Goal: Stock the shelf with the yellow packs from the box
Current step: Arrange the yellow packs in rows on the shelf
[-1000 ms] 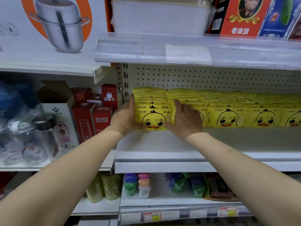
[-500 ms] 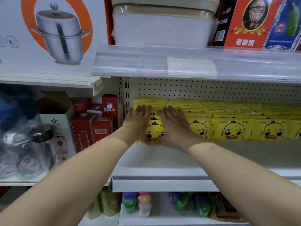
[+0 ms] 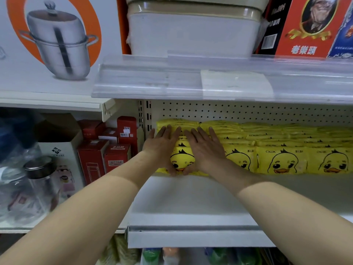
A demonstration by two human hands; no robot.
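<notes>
Yellow packs with a duck face stand in rows at the back of the white shelf [image 3: 191,203]. The leftmost row of yellow packs [image 3: 181,159] is under both my hands. My left hand [image 3: 162,148] lies flat on its left half, fingers straight and pointing at the pegboard. My right hand [image 3: 204,148] lies flat on its right half, thumb down at the pack's lower edge. More rows of yellow packs [image 3: 282,161] fill the shelf to the right. The box is not in view.
The shelf above [image 3: 191,81] overhangs the packs and carries a white tub [image 3: 193,33] and red boxes [image 3: 305,25]. Red cartons [image 3: 107,153], a white carton [image 3: 59,155] and glass jars [image 3: 36,186] stand in the left bay. Bottles show on the shelf below.
Both hands moved from the sides of the leftmost row onto its front face and pressed it back toward the pegboard. The camera came closer to the shelf.
</notes>
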